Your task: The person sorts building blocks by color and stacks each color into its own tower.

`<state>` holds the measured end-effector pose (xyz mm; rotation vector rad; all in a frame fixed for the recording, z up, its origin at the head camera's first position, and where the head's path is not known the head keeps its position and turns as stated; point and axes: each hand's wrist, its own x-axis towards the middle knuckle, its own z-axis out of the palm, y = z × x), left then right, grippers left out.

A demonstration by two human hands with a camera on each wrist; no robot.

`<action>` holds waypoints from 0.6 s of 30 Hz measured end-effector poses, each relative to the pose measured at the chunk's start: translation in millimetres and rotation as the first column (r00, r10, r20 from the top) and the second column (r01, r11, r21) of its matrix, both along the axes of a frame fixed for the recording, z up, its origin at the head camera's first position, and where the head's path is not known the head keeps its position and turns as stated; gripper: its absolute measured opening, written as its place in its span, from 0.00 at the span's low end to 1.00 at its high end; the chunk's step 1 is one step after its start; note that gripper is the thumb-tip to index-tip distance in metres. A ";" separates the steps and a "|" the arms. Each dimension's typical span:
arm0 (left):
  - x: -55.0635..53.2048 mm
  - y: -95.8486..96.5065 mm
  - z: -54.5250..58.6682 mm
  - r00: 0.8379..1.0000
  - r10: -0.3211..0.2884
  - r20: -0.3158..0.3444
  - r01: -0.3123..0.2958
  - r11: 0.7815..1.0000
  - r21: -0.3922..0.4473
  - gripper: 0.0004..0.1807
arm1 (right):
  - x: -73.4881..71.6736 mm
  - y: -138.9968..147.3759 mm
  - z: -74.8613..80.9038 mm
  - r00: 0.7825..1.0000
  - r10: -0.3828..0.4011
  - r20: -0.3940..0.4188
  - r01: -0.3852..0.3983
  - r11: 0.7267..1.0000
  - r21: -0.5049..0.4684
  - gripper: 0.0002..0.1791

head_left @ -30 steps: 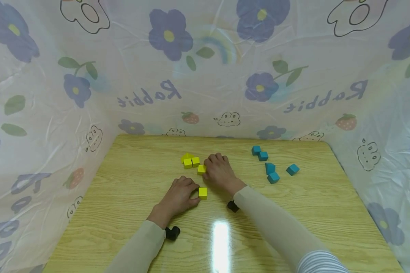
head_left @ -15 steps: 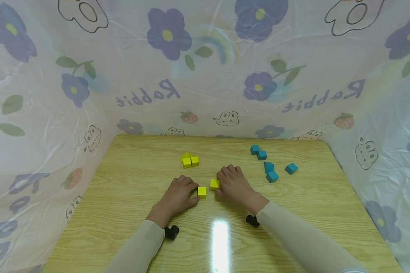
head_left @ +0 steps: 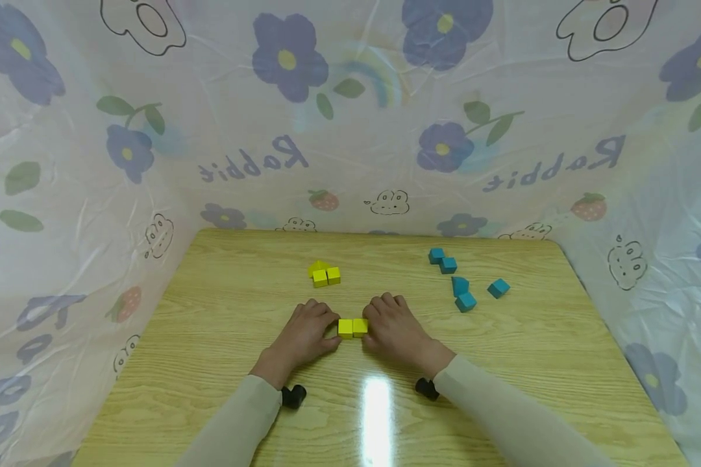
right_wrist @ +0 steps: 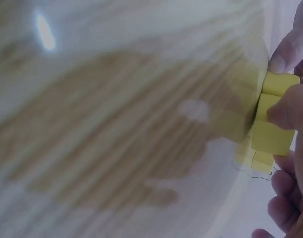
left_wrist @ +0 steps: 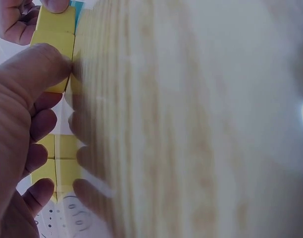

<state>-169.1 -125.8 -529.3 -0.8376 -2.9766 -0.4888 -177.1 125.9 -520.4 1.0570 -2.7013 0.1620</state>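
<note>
Neatly paired on the surface (head_left: 239,272), 2 yellow cubes (head_left: 345,329) sit side by side, left hand (head_left: 305,336) pinching 1, right hand (head_left: 397,332) the other; we judge them light, stiff, best held by opposite faces.

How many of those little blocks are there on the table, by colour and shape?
Yellow cubes: 4
Yellow pointed block, partly hidden: 1
Blue cubes: 4
Blue wedge-like block: 1
Total: 10

Wood-grain tbl (head_left: 222,311), glossy w/ glare (head_left: 377,415) at 6 o'clock; smooth yellow blocks (head_left: 345,329), dial ctr; creased, sl. shiny sheet (head_left: 356,120), 9 thru 3 o'clock.
</note>
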 end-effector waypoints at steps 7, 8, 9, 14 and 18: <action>0.3 0.3 0.2 1.000 0.004 0.002 -0.004 1.000 -0.007 0.22 | 1.0 -1.4 0.5 1.000 -0.003 0.010 0.003 1.000 -0.008 0.12; 0.3 0.2 0.1 1.000 0.004 0.002 -0.004 1.000 -0.008 0.21 | 1.1 -1.3 0.6 1.000 -0.002 0.011 0.002 1.000 -0.006 0.12; 0.2 0.3 0.2 1.000 0.004 0.001 -0.004 1.000 -0.008 0.21 | 1.2 -1.3 0.9 1.000 -0.001 0.013 0.002 1.000 -0.004 0.12; 0.6 0.2 1.5 1.000 0.000 0.002 0.000 1.000 -0.004 0.21 | 1.5 -1.5 1.7 1.000 -0.002 0.020 0.002 1.000 0.006 0.12; 1.1 0.1 1.9 1.000 -0.001 0.006 0.001 1.000 0.000 0.21 | 1.4 -1.7 1.9 1.000 -0.003 0.025 0.003 1.000 0.009 0.12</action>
